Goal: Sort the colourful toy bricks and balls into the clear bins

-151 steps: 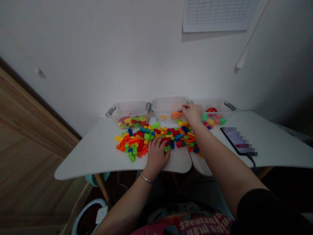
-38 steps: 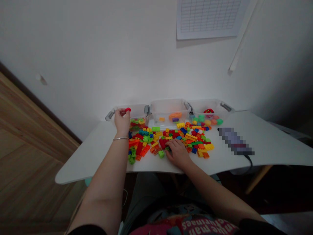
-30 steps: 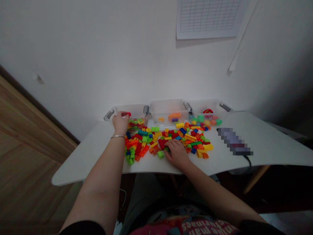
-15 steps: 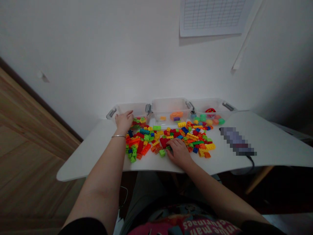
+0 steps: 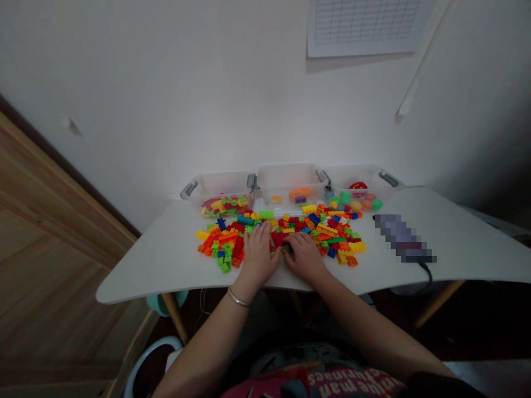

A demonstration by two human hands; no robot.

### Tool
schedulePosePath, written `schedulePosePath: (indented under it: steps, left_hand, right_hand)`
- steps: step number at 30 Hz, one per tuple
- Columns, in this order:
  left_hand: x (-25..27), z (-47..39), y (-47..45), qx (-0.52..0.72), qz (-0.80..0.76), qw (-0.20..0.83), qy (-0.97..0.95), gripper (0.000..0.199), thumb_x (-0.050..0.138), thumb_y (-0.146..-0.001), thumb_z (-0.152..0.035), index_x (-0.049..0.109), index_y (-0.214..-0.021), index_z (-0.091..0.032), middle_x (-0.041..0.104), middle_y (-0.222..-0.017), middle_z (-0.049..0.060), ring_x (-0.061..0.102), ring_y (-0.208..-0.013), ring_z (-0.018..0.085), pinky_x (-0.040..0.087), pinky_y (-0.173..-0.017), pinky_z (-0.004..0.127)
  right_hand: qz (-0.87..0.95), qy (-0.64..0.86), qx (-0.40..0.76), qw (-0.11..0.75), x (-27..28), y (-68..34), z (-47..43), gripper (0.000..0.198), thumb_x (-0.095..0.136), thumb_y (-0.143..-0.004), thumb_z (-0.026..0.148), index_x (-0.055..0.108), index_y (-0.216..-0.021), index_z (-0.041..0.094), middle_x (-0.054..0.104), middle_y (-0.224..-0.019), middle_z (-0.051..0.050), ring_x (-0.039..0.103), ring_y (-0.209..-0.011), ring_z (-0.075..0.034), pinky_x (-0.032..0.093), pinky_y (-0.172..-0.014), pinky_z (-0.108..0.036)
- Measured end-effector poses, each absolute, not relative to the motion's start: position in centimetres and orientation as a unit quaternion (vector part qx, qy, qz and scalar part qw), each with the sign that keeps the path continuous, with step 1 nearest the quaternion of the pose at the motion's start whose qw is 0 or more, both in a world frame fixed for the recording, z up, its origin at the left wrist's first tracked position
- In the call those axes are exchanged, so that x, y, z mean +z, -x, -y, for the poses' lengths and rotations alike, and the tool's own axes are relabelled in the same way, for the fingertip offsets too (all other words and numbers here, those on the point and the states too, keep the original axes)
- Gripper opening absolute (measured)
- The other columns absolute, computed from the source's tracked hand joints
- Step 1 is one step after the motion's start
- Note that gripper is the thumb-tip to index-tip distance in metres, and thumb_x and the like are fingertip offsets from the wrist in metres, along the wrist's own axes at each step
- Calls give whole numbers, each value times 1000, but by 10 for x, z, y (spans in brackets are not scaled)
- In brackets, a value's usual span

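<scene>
A heap of coloured toy building bricks (image 5: 237, 249) spreads over the white table. My left hand (image 5: 260, 255) lies over the middle of the heap, its fingers stretched forward and nothing visible in them. Close beside it, my right hand (image 5: 306, 255) rests at the heap's front edge with fingers and thumb curled inward. Something small, green and dark shows at those fingertips, too hidden to name. A red brick (image 5: 277, 239) lies between the two hands. Behind the heap at left stands a clear plastic bin (image 5: 219, 181) with red, yellow and green bricks inside.
A middle clear bin (image 5: 286, 174) contains a few orange and purple pieces. The right clear bin (image 5: 344, 174) holds round coloured pieces and a red item. A phone-like device (image 5: 402, 239), blurred out, lies right with a cable. The wall (image 5: 166, 99) rises behind the bins.
My left hand has moved from the left bin back and right onto the heap, next to my right hand. The left bin's bricks are now uncovered. My right hand has hardly moved.
</scene>
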State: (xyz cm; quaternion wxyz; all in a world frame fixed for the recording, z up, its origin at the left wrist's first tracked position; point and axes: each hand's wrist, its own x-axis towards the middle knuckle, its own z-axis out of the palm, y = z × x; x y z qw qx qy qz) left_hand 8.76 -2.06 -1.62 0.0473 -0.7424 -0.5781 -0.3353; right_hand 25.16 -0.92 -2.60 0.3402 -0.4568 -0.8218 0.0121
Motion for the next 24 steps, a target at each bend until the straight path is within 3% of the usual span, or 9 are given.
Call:
schedulePosePath:
  steps: [11,24]
  left_hand:
    - [-32,31,-103,-261,594,65,758,62,55,-86,-31,42,-144,-13,49,-145,18,38,-139,36,22,-116,63]
    - [-35,33,-99,-294,582,47,757,55,58,-80,-22,50,-135,-16,53,-142,14,41,-136,35,21,-117,62]
  right_hand:
    - [810,474,3,346,-29,-252,8,27,59,-77,18,64,-103,18,67,-105,-11,55,-107,-29,42,-100,-45]
    - [812,478,-5,336,-29,-252,8,19,66,-75,22,67,-94,20,65,-115,-10,51,-114,-30,41,-102,-46]
